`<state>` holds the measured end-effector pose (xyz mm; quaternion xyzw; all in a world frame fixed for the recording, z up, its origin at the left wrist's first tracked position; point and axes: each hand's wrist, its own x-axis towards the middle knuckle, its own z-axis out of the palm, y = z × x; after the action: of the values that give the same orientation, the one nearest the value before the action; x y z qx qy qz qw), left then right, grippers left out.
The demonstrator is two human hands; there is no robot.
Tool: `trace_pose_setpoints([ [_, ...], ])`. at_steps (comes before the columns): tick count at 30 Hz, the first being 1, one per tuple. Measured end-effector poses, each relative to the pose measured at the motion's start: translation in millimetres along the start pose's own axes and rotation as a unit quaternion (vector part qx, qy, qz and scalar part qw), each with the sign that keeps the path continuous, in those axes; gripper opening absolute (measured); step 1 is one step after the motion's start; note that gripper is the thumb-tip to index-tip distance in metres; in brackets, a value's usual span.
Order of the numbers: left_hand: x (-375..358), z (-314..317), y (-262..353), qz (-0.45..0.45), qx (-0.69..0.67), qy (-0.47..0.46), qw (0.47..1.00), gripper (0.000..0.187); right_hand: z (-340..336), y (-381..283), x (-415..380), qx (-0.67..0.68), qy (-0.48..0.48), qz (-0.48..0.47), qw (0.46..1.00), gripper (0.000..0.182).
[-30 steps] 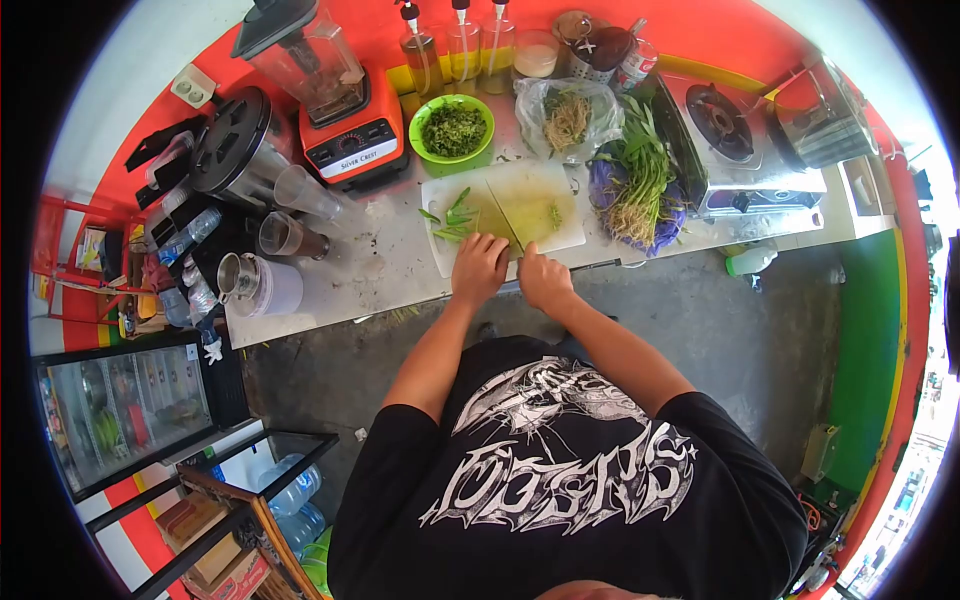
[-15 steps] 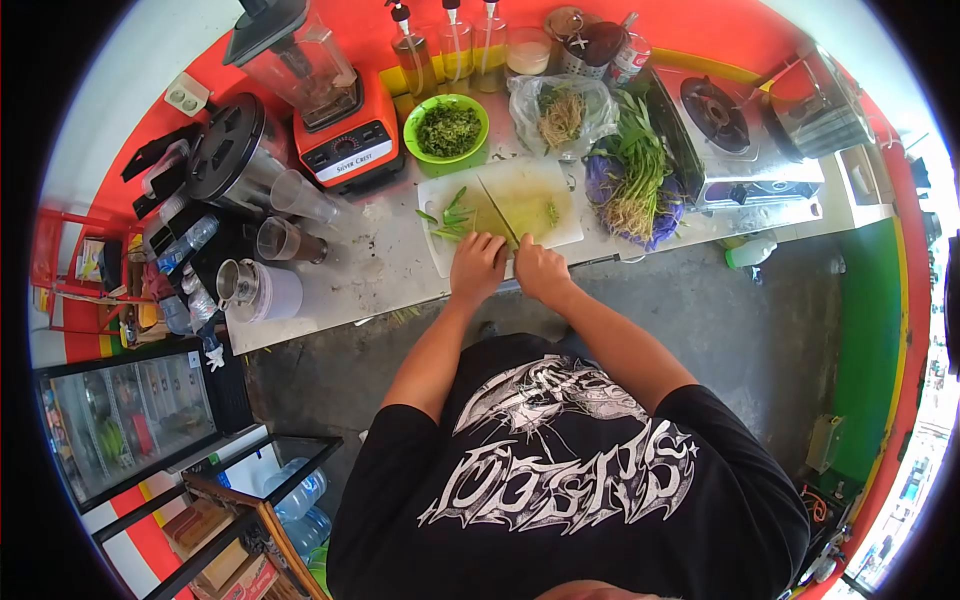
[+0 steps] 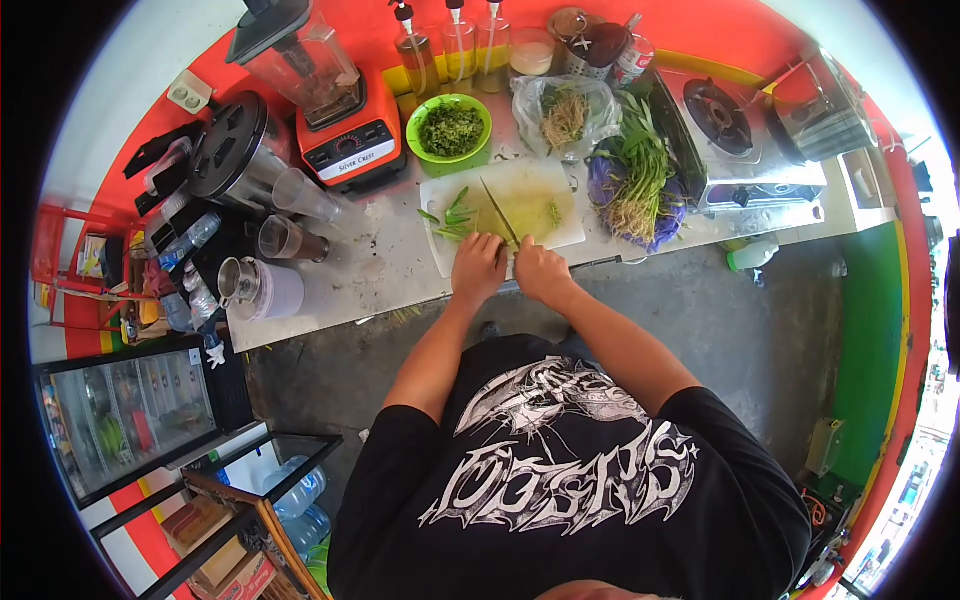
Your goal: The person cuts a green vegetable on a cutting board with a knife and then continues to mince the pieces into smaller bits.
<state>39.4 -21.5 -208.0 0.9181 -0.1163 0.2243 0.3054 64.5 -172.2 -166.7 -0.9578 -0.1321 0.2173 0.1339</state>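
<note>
My right hand (image 3: 541, 272) is closed round the handle of a knife (image 3: 498, 209), its blade pointing away across the cutting board (image 3: 545, 178). Just left of the blade, my left hand (image 3: 480, 264) presses down with bent fingers at the board's near edge. Green leaves (image 3: 456, 216) stick out from under those fingers, toward the board's left side. A few chopped green bits (image 3: 554, 212) lie on the board's right half. What is under the left fingertips is hidden.
Behind the board stands a lime-green bowl (image 3: 476, 159) of chopped greens. An orange blender (image 3: 350, 150) is left of it. A bunch of rooted greens (image 3: 640, 175) lies on a purple bag to the right, near the gas stove (image 3: 755, 175). Plastic cups (image 3: 300, 195) stand at left.
Almost nothing differs. The whole view has shifted very slightly; both hands and the knife keep the same places on the board.
</note>
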Motion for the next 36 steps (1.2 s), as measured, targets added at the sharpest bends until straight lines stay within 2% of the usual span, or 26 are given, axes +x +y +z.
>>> trace_pose_setpoints([
  [7,0.9,-1.2,-0.1,-0.008,-0.007,-0.003,1.0,0.008,6.3,-5.4,-8.4,0.031,-0.008,0.034,0.999,0.029],
  [9,-0.6,1.4,-0.4,-0.003,-0.004,0.002,1.0,0.008,0.6,-3.1,0.8,0.005,-0.003,-0.006,1.0,0.029],
  [19,-1.8,0.1,-2.1,-0.014,-0.016,-0.006,1.0,0.01,8.4,-5.9,-8.2,0.021,-0.019,0.024,0.999,0.027],
  [24,-3.3,3.2,-2.7,-0.012,-0.012,-0.005,1.0,0.009,-1.8,-5.2,0.6,0.002,-0.002,-0.018,1.0,0.026],
  [31,-3.1,2.8,-3.9,-0.017,-0.021,-0.008,1.0,0.009,0.0,-11.6,-13.8,0.011,-0.019,0.013,1.0,0.024],
  [36,-6.8,4.0,-5.1,-0.004,-0.011,-0.004,1.0,0.01,-8.0,-8.3,-0.3,-0.004,-0.011,-0.023,1.0,0.025],
])
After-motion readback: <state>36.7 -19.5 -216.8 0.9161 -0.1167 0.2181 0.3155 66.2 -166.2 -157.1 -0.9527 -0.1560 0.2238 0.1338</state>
